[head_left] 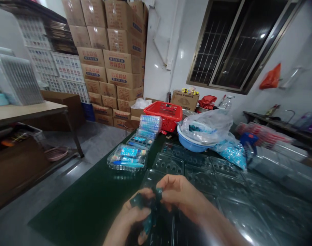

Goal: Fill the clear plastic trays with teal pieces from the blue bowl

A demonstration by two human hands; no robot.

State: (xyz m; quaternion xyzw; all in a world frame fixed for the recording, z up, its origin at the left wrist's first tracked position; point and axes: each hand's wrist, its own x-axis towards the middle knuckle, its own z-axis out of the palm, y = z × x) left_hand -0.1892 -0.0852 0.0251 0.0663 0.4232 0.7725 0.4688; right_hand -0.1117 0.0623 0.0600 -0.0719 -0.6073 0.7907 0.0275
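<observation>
Both hands meet low in the middle of the head view, over transparent plastic trays. My left hand (131,215) is curled around several small shiny dark-teal pieces (147,223), which look like small wrapped packets. My right hand (183,196) pinches one small teal piece (159,193) between thumb and fingertips, right beside the left fingers. Blur hides their exact kind. Beneath and beyond the hands, moulded transparent trays (168,164) lie spread over the dark green table (94,194). Left of them sits a filled transparent pack (127,158) with blue items inside.
Stacked filled packs (149,124) stand behind. A red basket (168,116) and a blue basin (192,145) with a plastic bag (207,124) occupy the table's far end. To the right are a bag of blue pieces (231,152) and stacked trays (279,164). Cartons (122,61) rise behind.
</observation>
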